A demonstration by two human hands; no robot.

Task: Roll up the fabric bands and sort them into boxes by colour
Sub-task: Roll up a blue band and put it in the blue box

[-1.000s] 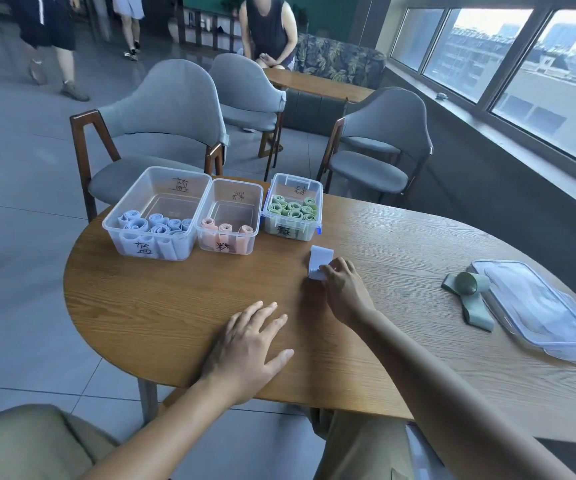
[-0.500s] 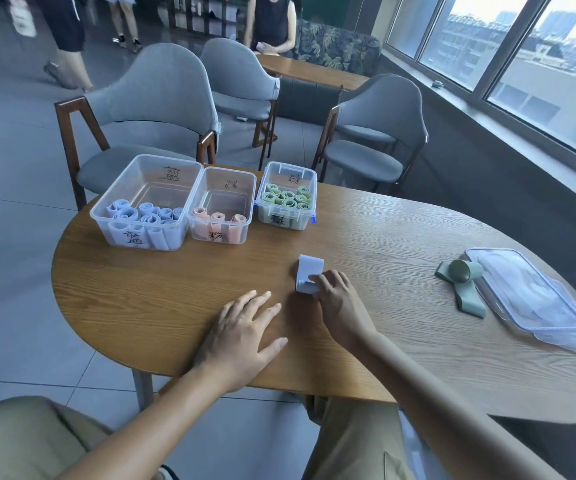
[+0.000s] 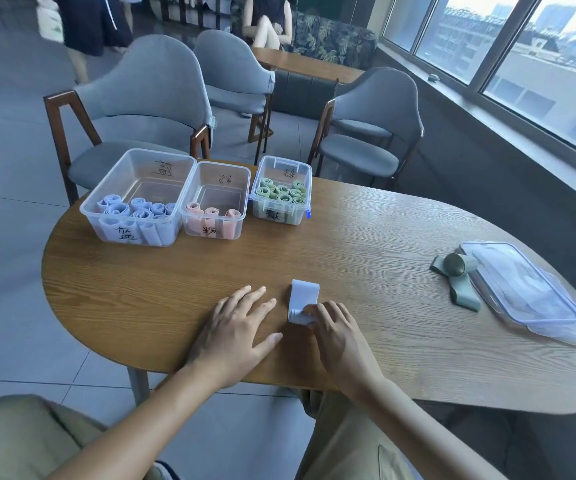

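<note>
Since half a second ago the blue band (image 3: 303,301) sits closer to me on the worktop (image 3: 175,289), and its near end is now curled into a small roll under my right fingers. Right hand (image 3: 335,336) has tracked back with it; left hand (image 3: 232,329) has barely shifted.

Right grip: fingertips curled over the rolled end, pinching it against the worktop. The free end of the band arches up and away from me, beyond the fingers. Left grip: released, palm down, fingers spread flat on the wood, just left of the band and not touching it.

Three clear boxes stand in a row at the far edge. Left box (image 3: 106,216) holds blue rolls, bunched at the near side. Middle box (image 3: 241,188) holds three pink rolls, also at the near side. Right box (image 3: 305,188), with blue clips, is packed with green rolls. All three carry handwritten marks I can't read.

Far right of the worktop: a green band (image 3: 461,280), partly rolled, loose tail trailing toward me. It lies just beside a stack of clear lids (image 3: 521,289), possibly touching the rim; can't tell.
</note>
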